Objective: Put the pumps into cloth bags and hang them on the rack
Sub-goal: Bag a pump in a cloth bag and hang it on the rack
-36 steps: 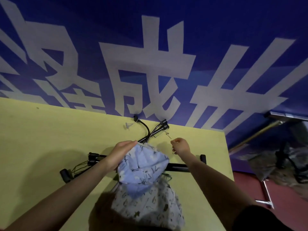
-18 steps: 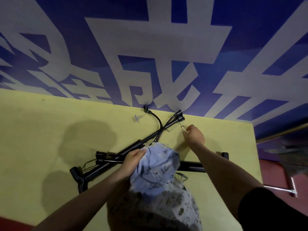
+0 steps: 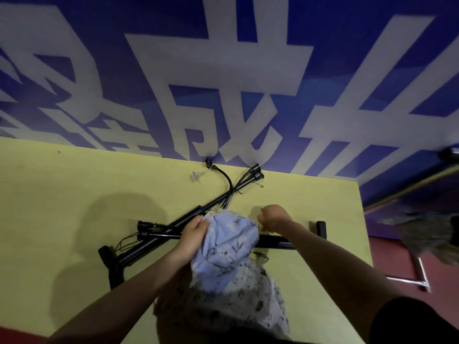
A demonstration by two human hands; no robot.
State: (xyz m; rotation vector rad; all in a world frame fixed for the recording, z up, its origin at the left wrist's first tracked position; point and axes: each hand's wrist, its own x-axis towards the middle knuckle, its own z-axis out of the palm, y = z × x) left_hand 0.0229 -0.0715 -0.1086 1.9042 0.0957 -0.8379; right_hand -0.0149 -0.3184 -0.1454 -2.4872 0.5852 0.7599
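L hand [image 3: 192, 238] grips the mouth edge of the blue cloth bag [image 3: 227, 247], fingers curled into the fabric. R hand [image 3: 273, 217] is curled tight, approx. beside the bag's top-right; it seems to pinch something thin, prob. a drawstring, but too small to confirm.

Pumps [image 3: 188, 225]: two black units crossed on the yellow table [image 3: 62, 194], just beyond the bag. One runs near-left to far-right, hose end [image 3: 255, 170] toward the wall. The other lies roughly crosswise, partly hidden under the bag.

Key relation: bag mouth faces away from the person, toward the crossing point. L hand is nearer the diagonal pump's barrel. A second patterned bag [image 3: 238, 304] lies nearer the person. Rack: not identifiable.
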